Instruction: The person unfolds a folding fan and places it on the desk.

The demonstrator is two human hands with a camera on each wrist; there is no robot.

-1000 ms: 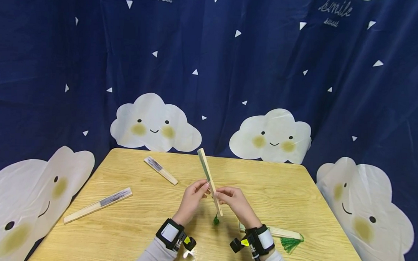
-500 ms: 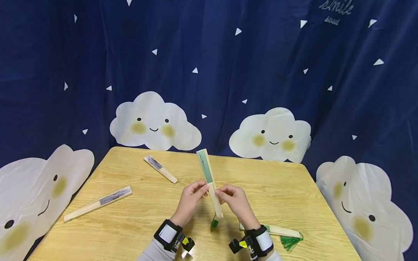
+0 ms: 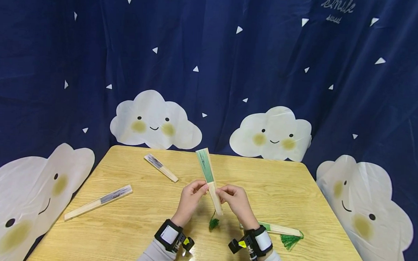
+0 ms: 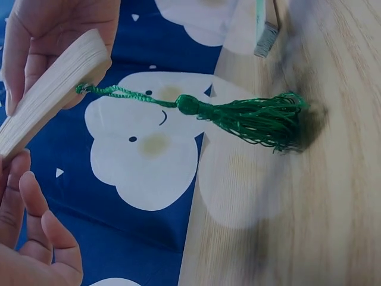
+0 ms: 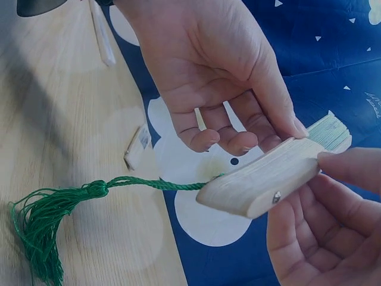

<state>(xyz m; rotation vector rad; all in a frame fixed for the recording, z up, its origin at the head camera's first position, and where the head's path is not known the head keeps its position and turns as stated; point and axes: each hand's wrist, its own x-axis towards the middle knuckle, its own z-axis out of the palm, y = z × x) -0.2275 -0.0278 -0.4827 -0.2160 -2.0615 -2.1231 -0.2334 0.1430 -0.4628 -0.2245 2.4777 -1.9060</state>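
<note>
A folded hand fan [image 3: 205,168] with pale wooden ribs and a green printed leaf is held above the middle of the table, its leaf end tilted up and away. My left hand [image 3: 188,202] pinches it from the left, near where ribs meet leaf. From the right, my right hand [image 3: 239,205] pinches the ribs between thumb and finger. A green tassel [image 4: 256,119] hangs from the pivot end on a cord. The right wrist view shows the rivet [image 5: 277,197] and both thumbs on the rib stack, with other fingers loosely bent.
Another folded green fan [image 3: 284,230] with a tassel [image 3: 290,241] lies by my right wrist, partly hidden. Two folded fans with grey prints lie on the left, one nearer [image 3: 98,202] and one farther back [image 3: 161,168]. A blue curtain [image 3: 217,81] surrounds the wooden table [image 3: 140,228].
The held fan has turned about its length, so its green face now shows to the head view. Its tassel has swung slightly left. Both hands keep nearly the same place.
</note>
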